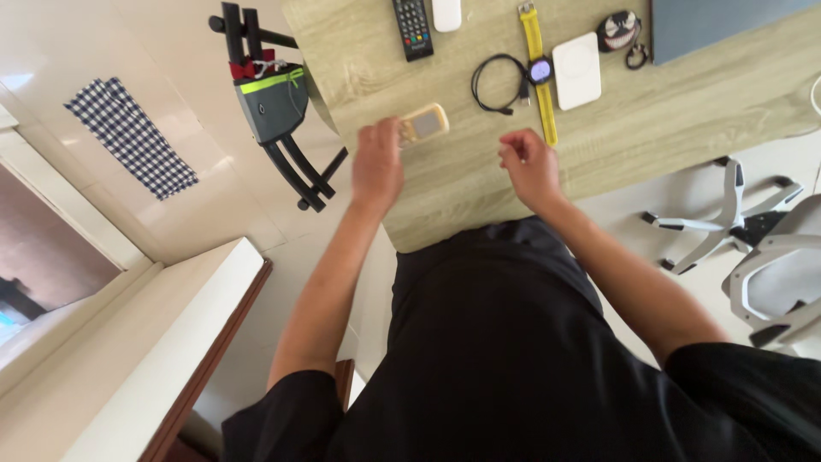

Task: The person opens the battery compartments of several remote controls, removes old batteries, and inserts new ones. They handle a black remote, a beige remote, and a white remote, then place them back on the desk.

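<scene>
Your left hand [377,167] hangs over the near-left part of the wooden table [684,103], fingers curled downward, and its fingertips touch the near end of a small cream-coloured device [424,124] with a grey screen. The device lies flat on the table, tilted a little, just beyond those fingers and toward the middle; whether you are gripping it or only touching its edge cannot be told from here. Your right hand [530,167] sits to the right of the device, apart from it, curled into a loose fist with nothing visible inside it. Just beyond that hand, right of the device, lies a yellow-strapped watch [539,73], stretched out lengthwise, its near strap end close to your knuckles. Left of the watch and beyond the device is a coiled black cable [499,84]. Right of the watch rests a white square pad [576,70]. Farther still from the device, near the table's far edge, lies a black remote control [412,27] with a white oblong object [445,14] beside it. No open container shows on the table. Off the table's left edge, left of the device, a grey bag with a green stripe [272,101] hangs on a black stand.
</scene>
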